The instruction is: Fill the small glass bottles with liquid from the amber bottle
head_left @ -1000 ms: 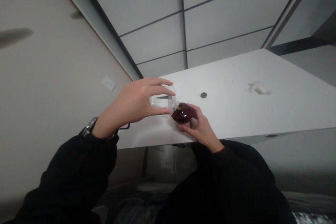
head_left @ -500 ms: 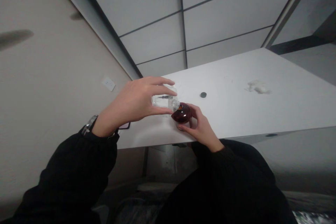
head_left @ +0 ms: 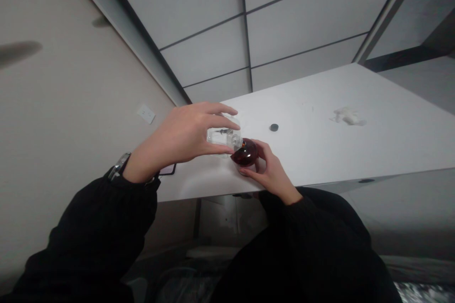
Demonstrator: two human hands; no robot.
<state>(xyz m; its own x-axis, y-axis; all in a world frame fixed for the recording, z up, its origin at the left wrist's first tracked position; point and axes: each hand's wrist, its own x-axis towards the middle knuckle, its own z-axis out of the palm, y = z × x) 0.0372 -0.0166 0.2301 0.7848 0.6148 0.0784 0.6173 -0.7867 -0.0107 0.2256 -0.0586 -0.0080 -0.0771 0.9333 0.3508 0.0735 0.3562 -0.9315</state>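
My left hand (head_left: 194, 132) is closed round a clear glass bottle (head_left: 219, 137), tipped on its side with its neck pointing right. The bottle's mouth meets the top of a dark red, rounded glossy vessel (head_left: 245, 154); whether the two touch or just overlap I cannot tell. Gripping that vessel from the right and below are the fingers of my right hand (head_left: 272, 173). Part of the bottle is hidden behind my left fingers. A small dark round cap (head_left: 273, 127) lies on the white table (head_left: 320, 151) beyond my right hand.
A crumpled white tissue (head_left: 348, 116) lies on the table's right part. The corner of a dark-edged flat item (head_left: 168, 169) shows by my left wrist. A wall with a socket (head_left: 146, 113) stands at left, and white panelled doors (head_left: 209, 23) rise behind the table.
The view has shifted very slightly. Both hands keep their grips, and the bottle stays tipped against the red vessel with hardly any movement.
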